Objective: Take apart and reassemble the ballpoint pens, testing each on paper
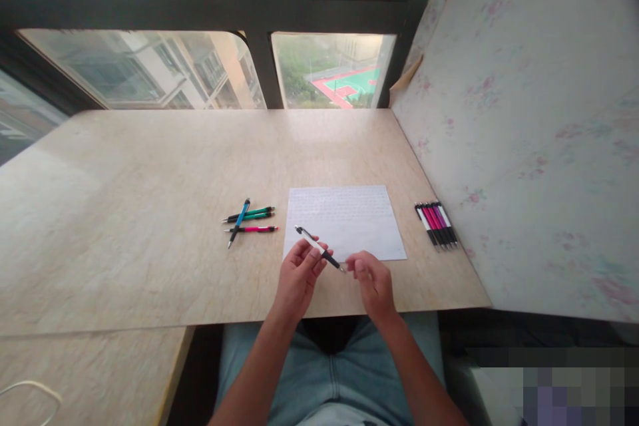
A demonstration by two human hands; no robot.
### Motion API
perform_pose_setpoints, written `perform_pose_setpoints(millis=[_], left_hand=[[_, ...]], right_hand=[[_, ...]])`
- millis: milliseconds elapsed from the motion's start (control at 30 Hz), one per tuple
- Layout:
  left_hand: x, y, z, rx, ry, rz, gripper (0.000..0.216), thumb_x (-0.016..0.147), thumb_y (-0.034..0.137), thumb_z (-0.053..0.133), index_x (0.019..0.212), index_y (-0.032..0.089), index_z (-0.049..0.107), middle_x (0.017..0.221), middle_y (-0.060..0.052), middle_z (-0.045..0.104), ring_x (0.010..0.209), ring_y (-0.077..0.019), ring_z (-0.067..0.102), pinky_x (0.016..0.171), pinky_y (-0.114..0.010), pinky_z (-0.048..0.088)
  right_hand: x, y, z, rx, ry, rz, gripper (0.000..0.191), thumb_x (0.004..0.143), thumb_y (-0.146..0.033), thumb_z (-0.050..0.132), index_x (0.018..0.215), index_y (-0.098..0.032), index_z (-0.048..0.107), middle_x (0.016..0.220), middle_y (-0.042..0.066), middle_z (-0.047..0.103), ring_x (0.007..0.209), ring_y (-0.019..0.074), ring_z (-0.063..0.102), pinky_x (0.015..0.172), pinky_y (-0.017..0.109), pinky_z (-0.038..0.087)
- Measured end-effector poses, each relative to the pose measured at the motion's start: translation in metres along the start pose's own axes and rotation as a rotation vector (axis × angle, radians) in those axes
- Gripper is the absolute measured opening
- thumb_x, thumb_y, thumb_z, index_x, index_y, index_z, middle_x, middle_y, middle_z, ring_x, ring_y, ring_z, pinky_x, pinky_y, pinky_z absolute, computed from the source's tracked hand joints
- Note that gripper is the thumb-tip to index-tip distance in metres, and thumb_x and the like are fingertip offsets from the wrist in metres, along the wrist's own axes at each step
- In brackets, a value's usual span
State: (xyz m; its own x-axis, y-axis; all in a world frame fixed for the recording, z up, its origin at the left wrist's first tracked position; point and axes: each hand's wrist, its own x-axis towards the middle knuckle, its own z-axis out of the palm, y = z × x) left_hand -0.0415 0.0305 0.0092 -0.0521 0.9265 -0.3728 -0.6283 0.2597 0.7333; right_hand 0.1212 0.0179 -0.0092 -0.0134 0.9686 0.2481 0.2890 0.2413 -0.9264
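A white pen with a black grip is pinched in my left hand, its silver tip slanting down to the right. My right hand is closed, thumb and fingers curled together right beside that tip. Whether it touches the tip or pinches a small part is too small to tell. Under the pen lies a sheet of paper with rows of faint writing on its upper part.
To the left lie a blue pen, a pink pen and green pens, partly crossed. Several white, pink and purple pens form a row near the papered wall. The table runs up to the window.
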Motion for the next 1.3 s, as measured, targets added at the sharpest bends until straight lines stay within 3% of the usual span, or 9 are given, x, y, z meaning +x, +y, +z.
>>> perform_pose_setpoints(millis=[100,200,367,467,600,733,900,1300], left_hand=[[-0.004,-0.005,-0.001,0.011,-0.004,0.019,0.031,0.071,0.027,0.083,0.096,0.018,0.066,0.095,-0.003,0.07,0.09,-0.0153,0.07,0.078,-0.023,0.055],[-0.007,-0.01,-0.004,0.071,-0.008,0.034,0.028,0.073,0.03,0.082,0.094,0.018,0.068,0.095,-0.003,0.07,0.09,-0.0146,0.068,0.079,-0.024,0.054],[-0.009,-0.014,-0.01,0.277,-0.094,0.018,0.03,0.08,0.041,0.074,0.092,0.013,0.07,0.08,-0.006,0.072,0.074,-0.0142,0.066,0.072,-0.026,0.052],[-0.007,-0.016,-0.01,0.287,-0.127,0.042,0.03,0.081,0.04,0.073,0.094,0.014,0.068,0.074,-0.006,0.071,0.068,-0.0144,0.065,0.067,-0.026,0.051],[-0.004,-0.021,-0.009,0.255,-0.112,0.047,0.034,0.081,0.042,0.073,0.1,0.014,0.068,0.077,-0.006,0.072,0.071,-0.0154,0.066,0.07,-0.028,0.051],[-0.003,-0.023,-0.008,0.347,-0.094,0.106,0.033,0.078,0.043,0.075,0.094,0.013,0.069,0.071,-0.004,0.07,0.067,-0.015,0.064,0.068,-0.028,0.05],[-0.006,-0.02,-0.004,0.384,-0.057,0.131,0.031,0.078,0.042,0.075,0.091,0.013,0.07,0.068,-0.004,0.071,0.064,-0.0158,0.064,0.064,-0.028,0.05],[-0.004,-0.022,-0.008,0.403,-0.057,0.074,0.031,0.076,0.041,0.078,0.088,0.013,0.069,0.069,-0.006,0.073,0.064,-0.0173,0.068,0.065,-0.029,0.054]], right_hand=[[-0.002,-0.006,0.006,-0.032,-0.071,0.05,0.037,0.099,-0.039,0.045,0.073,-0.019,0.061,0.064,0.0,0.058,0.06,0.0141,0.055,0.059,0.026,0.04],[0.0,-0.003,0.006,-0.084,-0.055,0.095,0.039,0.098,-0.04,0.046,0.07,-0.019,0.061,0.059,-0.001,0.055,0.055,0.013,0.052,0.055,0.025,0.036],[0.004,0.007,0.002,-0.084,-0.051,0.088,0.046,0.098,-0.044,0.045,0.06,-0.019,0.054,0.054,-0.003,0.051,0.051,0.0113,0.048,0.054,0.025,0.033],[0.004,0.012,0.003,-0.007,-0.065,0.138,0.05,0.099,-0.046,0.043,0.058,-0.019,0.052,0.05,-0.003,0.048,0.048,0.0108,0.045,0.052,0.025,0.033],[0.002,0.016,0.004,0.011,-0.065,0.15,0.048,0.099,-0.045,0.044,0.059,-0.019,0.053,0.051,-0.003,0.049,0.049,0.011,0.046,0.053,0.024,0.034],[0.001,0.016,0.001,-0.022,-0.061,0.12,0.042,0.097,-0.043,0.048,0.065,-0.018,0.059,0.055,-0.002,0.053,0.053,0.0121,0.049,0.055,0.025,0.035],[0.0,0.016,0.002,0.02,-0.042,0.11,0.046,0.1,-0.042,0.042,0.063,-0.019,0.056,0.055,-0.002,0.051,0.052,0.0126,0.05,0.054,0.025,0.037],[0.001,0.015,-0.002,-0.115,-0.063,0.047,0.043,0.099,-0.039,0.046,0.063,-0.019,0.058,0.055,-0.002,0.053,0.053,0.0121,0.051,0.056,0.025,0.036]])
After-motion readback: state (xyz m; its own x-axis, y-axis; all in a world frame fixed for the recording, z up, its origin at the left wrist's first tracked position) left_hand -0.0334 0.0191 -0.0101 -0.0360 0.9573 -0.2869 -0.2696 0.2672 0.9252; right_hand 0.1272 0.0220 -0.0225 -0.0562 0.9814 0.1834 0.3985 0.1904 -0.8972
